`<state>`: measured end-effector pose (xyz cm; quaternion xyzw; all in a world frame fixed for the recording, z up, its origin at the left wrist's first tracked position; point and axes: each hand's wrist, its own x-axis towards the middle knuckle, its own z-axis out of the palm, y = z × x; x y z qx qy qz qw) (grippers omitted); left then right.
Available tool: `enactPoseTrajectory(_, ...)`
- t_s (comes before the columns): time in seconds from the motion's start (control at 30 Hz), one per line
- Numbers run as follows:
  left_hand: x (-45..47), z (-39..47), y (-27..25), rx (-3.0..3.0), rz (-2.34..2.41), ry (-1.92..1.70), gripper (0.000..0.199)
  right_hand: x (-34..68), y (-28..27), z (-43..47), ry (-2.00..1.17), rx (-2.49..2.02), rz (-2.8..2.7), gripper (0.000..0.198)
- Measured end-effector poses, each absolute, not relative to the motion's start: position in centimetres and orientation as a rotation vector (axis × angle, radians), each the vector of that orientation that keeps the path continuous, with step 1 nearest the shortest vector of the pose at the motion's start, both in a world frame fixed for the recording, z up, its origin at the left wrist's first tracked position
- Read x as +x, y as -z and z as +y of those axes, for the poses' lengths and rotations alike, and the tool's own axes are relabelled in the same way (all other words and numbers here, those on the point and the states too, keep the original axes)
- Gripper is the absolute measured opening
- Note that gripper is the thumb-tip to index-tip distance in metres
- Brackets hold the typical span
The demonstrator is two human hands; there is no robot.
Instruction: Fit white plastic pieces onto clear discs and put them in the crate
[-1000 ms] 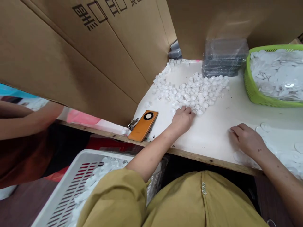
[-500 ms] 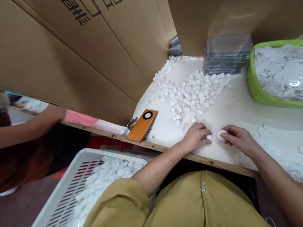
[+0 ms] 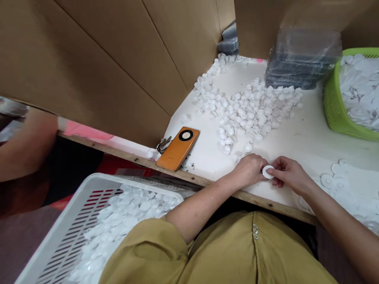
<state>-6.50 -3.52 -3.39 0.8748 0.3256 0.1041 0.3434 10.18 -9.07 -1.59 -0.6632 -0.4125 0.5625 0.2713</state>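
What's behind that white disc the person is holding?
Fingers of the right hand seem to curl partly behind the white disc, and the left hand is at its left edge. Anything else directly behind it is covered.

A flat, round, white disc [image 3: 267,172] is pinched at its right side in the right grip [image 3: 286,173], broad face visible, left edge up against the left grip [image 3: 251,167]. Flat, round, whitish translucent discs [image 3: 327,181] lie loose on the white desk [image 3: 310,138]; small, glossy, rounded white caps [image 3: 262,117] form a heap beyond the left grip.
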Motion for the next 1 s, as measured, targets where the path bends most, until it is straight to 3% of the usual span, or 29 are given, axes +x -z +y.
enactPoseTrajectory(0.6, -5.5, -2.1, 1.0, 2.17, 0.907, 0.047, 0.027, 10.6, 0.7, -7.2, -1.652, -1.952, -1.189, 0.032)
enactPoseTrajectory(0.73, -8.0, -2.9, -0.2, 1.989, 0.893, -0.111, 0.02, 10.9, 0.6, -8.8, -1.485, -1.837, -1.324, 0.029)
enactPoseTrajectory(0.83, -15.4, -4.0, -2.3, 1.858, 0.91, -0.134, 0.021, 13.3, -0.2, -10.7, -1.224, -1.863, -1.389, 0.027)
enactPoseTrajectory(1.0, -33.7, -7.4, -4.3, 1.773, 1.384, 0.268, 0.028, 21.1, -0.8, -14.1, -0.54, -2.283, -1.574, 0.024)
